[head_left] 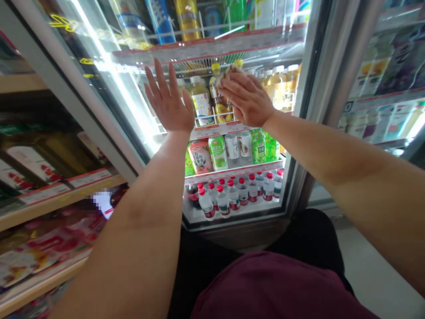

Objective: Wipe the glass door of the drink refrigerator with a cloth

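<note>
My left hand is raised flat against the glass door of a lit drinks fridge, fingers spread, holding nothing. To its right, my right hand presses a crumpled pale cloth to the same glass; most of the cloth is hidden under the fingers. Behind the glass, between the hands, stand a bottle with a white label and a bottle with yellow fruit on it.
Lower in the fridge are coloured cartons and several red-capped water bottles. A metal door frame runs down the right, beside another fridge. Wooden shelves with packaged goods stand at left. My knees are close below the door.
</note>
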`<state>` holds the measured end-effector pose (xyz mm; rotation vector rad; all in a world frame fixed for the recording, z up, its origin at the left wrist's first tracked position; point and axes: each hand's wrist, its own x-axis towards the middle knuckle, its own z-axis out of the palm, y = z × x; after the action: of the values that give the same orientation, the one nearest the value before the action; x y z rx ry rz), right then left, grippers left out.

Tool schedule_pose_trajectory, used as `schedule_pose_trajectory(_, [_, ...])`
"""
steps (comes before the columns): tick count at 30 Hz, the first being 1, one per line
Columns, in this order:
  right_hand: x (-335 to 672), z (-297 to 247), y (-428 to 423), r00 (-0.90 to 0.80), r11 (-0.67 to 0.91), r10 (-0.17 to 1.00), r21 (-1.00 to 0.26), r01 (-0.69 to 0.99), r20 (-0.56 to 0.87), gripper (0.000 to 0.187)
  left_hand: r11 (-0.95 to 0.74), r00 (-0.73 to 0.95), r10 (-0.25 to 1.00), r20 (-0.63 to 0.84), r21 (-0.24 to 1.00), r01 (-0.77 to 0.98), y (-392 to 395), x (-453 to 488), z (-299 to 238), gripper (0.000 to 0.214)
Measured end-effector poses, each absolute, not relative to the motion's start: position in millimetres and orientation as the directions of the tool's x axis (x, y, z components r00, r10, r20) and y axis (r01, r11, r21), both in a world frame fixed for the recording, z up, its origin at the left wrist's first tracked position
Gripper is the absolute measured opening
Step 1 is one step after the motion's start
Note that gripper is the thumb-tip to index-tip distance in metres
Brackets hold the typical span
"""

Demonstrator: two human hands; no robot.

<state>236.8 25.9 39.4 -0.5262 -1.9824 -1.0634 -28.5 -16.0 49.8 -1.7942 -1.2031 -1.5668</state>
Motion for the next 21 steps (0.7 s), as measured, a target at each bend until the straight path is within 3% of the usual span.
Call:
schedule_pose_trajectory(3, [237, 39, 29, -0.624, 0.579, -0.005, 0.511, 0.635, 0.781, 0.065, -0.47, -0.04, 0.285, 0.958, 0.176, 0.865, -16, -28, 50, 0.075])
schedule_pose_trajectory(7, [236, 41, 20, -0.487, 0.587, 0.074, 0.357, 0.727, 0.87, 0.064, -0.53, -0.049, 0.338, 0.94, 0.233, 0.815, -18, -26, 51, 0.082])
schedule_pose_trajectory(11, [235, 41, 11, -0.374, 0.557, 0.072, 0.274, 0.784, 0.924, 0.063, -0.568, -0.058, 0.378, 0.924, 0.281, 0.773, -21, -24, 52, 0.087])
schedule_pose_trajectory(18, [235, 39, 18, -0.607, 0.583, 0.101, 0.447, 0.678, 0.788, 0.062, -0.486, -0.03, 0.299, 0.954, 0.18, 0.855, -19, -28, 50, 0.074])
schedule_pose_trajectory(21, [235, 38, 19, -0.6, 0.586, 0.095, 0.443, 0.678, 0.794, 0.062, -0.466, -0.022, 0.3, 0.954, 0.167, 0.869, -18, -29, 50, 0.074])
